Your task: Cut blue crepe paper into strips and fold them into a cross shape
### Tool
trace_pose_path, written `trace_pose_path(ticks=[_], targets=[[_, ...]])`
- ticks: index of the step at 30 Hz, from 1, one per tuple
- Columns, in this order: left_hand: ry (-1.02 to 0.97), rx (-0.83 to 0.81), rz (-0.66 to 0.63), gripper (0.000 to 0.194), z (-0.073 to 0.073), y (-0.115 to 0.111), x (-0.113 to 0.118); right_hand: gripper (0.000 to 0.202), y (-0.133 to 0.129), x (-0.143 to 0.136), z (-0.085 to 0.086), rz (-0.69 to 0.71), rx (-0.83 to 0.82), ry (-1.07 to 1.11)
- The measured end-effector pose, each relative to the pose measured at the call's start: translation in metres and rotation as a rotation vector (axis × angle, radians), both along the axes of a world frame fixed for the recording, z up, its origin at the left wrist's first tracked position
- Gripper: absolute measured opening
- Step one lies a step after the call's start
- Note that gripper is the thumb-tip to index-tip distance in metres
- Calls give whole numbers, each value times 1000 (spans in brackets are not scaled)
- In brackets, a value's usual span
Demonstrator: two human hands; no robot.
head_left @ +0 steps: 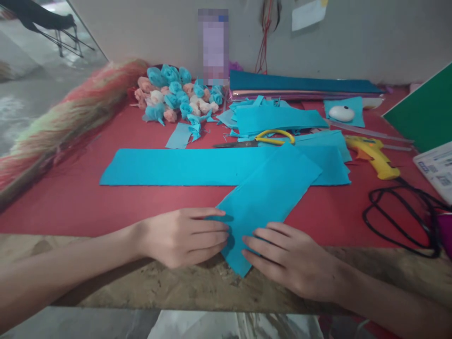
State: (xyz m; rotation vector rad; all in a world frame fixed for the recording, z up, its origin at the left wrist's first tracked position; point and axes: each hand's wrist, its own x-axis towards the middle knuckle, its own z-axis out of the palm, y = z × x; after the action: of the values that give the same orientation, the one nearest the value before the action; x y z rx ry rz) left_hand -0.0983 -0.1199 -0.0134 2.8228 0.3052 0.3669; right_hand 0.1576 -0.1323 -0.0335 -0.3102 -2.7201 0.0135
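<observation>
A blue crepe paper piece (266,188) lies slanted towards me, its near corner reaching over the bare table edge. My left hand (190,238) rests at its left side, fingers stretched out with the tips on the paper. On the lower right side, the spread fingers of my right hand (289,256) lie on the same piece. Both hands look open; their thumbs are hidden. Under the slanted piece's far end runs a long folded blue crepe strip (176,167). Just behind the strip are scissors (275,137) with yellow handles.
Blue, peach and white paper flowers (173,94) are heaped at the back left. Blue paper scraps (278,118) lie behind the scissors. To the right are a yellow glue gun (376,157), its black cord (367,214) and a white rounded object (341,113). Fringed bundle (70,113) at left.
</observation>
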Motion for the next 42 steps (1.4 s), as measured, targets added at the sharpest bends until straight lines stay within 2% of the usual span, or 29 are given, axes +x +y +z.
trace_pose_path(ticks=[3, 7, 9, 14, 17, 23, 28, 31, 35, 37, 39, 42], targets=[[-53, -110, 47, 29, -5, -1, -2, 39, -1, 0, 0, 4, 12, -8], [-205, -63, 13, 32, -11, -1, -5, 42, -1, -1, 1, 11, 11, -46], [-200, -72, 18, 32, -13, 0, -6, 43, -2, -2, 2, 22, 11, -52], [-193, -228, 82, 29, -17, 0, -8, 34, -2, -1, 2, 38, 16, -74], [-191, -203, 70, 30, -17, 0, -8, 35, -3, -1, 0, 38, 20, -72], [-159, 62, 0, 28, -6, 5, -3, 34, -3, -2, -1, 47, 15, -49], [-76, 29, 43, 22, -2, 7, -2, 26, -2, -4, -3, 31, 1, -38], [-15, -17, 65, 14, -2, 10, -16, 24, -2, -4, -4, 32, -10, -20], [-111, 14, 135, 18, 6, 22, -42, 21, -1, -6, -3, 41, -53, 14], [-150, 46, 144, 23, 14, 28, -45, 21, 0, -6, -3, 43, -85, 15], [-126, 44, 112, 27, 21, 30, -35, 22, 1, -7, -2, 62, -103, 11], [-43, 9, 87, 30, 24, 29, -4, 23, 3, -6, -1, 107, -116, 10]])
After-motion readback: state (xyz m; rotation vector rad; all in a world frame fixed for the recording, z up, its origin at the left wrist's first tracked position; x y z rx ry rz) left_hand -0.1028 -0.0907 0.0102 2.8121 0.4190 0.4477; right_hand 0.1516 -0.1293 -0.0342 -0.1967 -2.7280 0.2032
